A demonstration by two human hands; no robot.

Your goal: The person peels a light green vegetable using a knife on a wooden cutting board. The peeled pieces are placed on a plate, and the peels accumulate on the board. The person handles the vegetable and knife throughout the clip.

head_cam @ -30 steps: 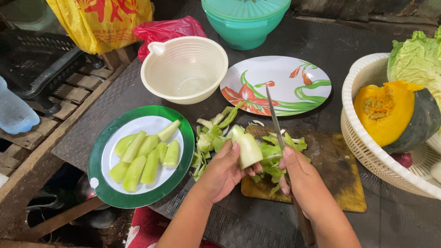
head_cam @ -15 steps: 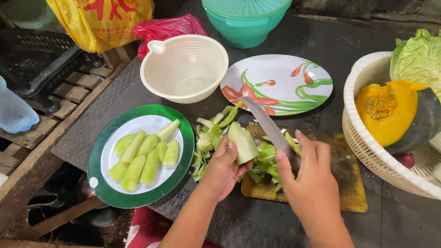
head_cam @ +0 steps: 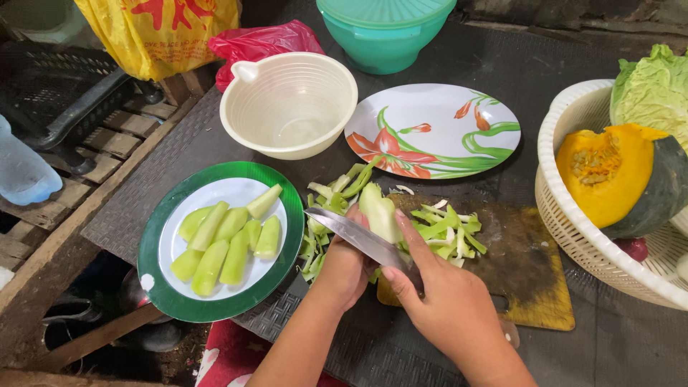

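Over the near left corner of the wooden cutting board (head_cam: 530, 272), the left hand (head_cam: 345, 266) grips a pale green peeled vegetable piece (head_cam: 380, 213) upright, while the right hand (head_cam: 444, 304) is closed around a knife (head_cam: 358, 239) whose blade lies flat across the piece, tip pointing away from the board toward the green-rimmed plate (head_cam: 154, 236) of cut wedges (head_cam: 226, 242). The cut would likely go best with the left fingers kept behind the edge and the blade drawn steadily. Peelings (head_cam: 448, 229) litter the board's far left part. The knife handle is hidden in the right palm, and the left fingertips are hidden behind the blade.
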